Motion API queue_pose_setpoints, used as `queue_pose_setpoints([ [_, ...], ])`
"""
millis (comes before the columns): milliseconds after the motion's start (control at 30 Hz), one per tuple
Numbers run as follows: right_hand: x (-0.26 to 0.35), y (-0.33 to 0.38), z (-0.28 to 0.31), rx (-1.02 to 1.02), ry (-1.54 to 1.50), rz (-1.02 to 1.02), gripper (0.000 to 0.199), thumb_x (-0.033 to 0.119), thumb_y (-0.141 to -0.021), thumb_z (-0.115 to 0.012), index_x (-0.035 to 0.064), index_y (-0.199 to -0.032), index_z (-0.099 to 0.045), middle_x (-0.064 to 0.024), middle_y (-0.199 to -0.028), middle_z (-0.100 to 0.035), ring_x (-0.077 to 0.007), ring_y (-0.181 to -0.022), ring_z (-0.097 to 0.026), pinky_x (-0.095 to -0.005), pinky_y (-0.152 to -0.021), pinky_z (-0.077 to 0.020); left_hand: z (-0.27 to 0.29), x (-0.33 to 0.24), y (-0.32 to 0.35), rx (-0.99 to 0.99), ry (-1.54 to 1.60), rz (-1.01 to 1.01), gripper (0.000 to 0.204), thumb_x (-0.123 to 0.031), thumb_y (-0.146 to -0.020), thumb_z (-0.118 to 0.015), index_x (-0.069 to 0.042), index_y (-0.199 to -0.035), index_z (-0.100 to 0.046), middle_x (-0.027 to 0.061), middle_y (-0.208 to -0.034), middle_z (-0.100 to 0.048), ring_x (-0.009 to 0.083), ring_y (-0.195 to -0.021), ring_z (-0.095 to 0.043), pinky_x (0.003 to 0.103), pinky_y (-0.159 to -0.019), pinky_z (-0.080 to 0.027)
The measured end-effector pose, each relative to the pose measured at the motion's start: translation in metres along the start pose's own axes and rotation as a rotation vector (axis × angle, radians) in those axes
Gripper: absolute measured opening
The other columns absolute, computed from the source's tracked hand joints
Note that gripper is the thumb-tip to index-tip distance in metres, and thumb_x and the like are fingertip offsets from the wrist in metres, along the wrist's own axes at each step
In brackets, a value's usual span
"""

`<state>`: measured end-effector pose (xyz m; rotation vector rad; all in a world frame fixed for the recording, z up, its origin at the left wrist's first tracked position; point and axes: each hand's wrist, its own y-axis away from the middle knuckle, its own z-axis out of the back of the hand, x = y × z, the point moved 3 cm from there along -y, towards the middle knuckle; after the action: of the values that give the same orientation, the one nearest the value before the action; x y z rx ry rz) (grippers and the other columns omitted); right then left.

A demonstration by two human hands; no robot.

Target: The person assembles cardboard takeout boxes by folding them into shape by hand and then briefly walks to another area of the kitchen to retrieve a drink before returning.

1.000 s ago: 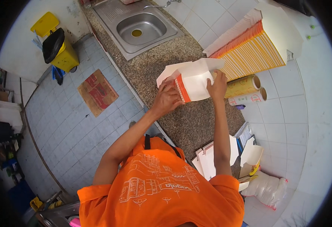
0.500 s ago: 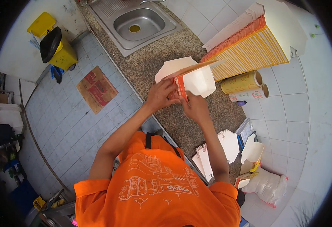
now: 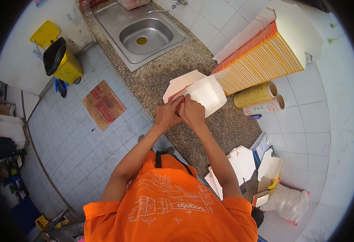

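Observation:
A partly folded cardboard food box [image 3: 209,93], white inside with orange-red print outside, stands on the speckled stone counter. Its flaps are raised, and one wide white flap spreads out on the left. My left hand [image 3: 169,114] grips the near side of the box, fingers bent over the cardboard. Right beside it, my right hand [image 3: 193,112] pinches the same near wall, its fingertips at the upper edge close to the left ones. Both hands touch at the near corner and hide the part they press.
A tall row of nested orange-and-white boxes [image 3: 261,56] leans along the tiled wall. Below it lie two wrap rolls [image 3: 255,95]. Flat white cartons [image 3: 241,159] are near my right arm, with a clear plastic bag [image 3: 287,201] beyond. A steel sink [image 3: 130,42] is set into the far counter.
My right hand has moved up and left against my left hand, now clasping the box's near wall. The raised printed panel has folded down, so more of the white inside shows.

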<state>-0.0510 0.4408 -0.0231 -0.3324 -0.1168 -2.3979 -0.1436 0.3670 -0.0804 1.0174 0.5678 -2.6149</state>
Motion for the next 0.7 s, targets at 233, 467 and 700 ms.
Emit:
queue_pose_setpoints([
  [233,-0.037,-0.016,0.023,-0.206,-0.042,-0.059,0.027,0.032,-0.092,-0.057,0.0071,-0.098,-0.065,-0.0148,-0.08,-0.071,-0.0397,-0.074,-0.069,-0.0515,-0.067,-0.0538,0.0,-0.011,0.019,-0.161,0.218,-0.165,0.075,-0.037,-0.07,-0.086,-0.015,-0.133,-0.054,0.0139,-0.127,-0.062,0.0325,-0.115,-0.062,0.044,-0.085,-0.055],
  [467,-0.171,-0.083,0.017,-0.116,-0.061,-0.242,0.04,0.034,-0.099,-0.046,0.002,-0.111,-0.066,-0.0238,-0.101,-0.069,-0.0447,-0.091,-0.065,-0.0562,-0.082,-0.0493,-0.011,-0.05,0.006,-0.059,0.003,-0.495,0.049,-0.031,-0.076,-0.084,-0.016,-0.118,-0.065,0.0064,-0.124,-0.06,0.0343,-0.13,-0.048,0.055,-0.111,-0.034],
  [700,-0.178,-0.059,0.011,-0.249,-0.18,-0.161,0.034,0.033,-0.099,-0.046,0.0084,-0.108,-0.068,-0.0205,-0.102,-0.07,-0.0406,-0.095,-0.067,-0.0522,-0.084,-0.0499,-0.023,-0.054,0.012,-0.007,-0.141,-0.482,0.046,-0.026,-0.078,-0.081,-0.018,-0.121,-0.067,0.0078,-0.125,-0.058,0.0367,-0.135,-0.041,0.058,-0.113,-0.027],
])
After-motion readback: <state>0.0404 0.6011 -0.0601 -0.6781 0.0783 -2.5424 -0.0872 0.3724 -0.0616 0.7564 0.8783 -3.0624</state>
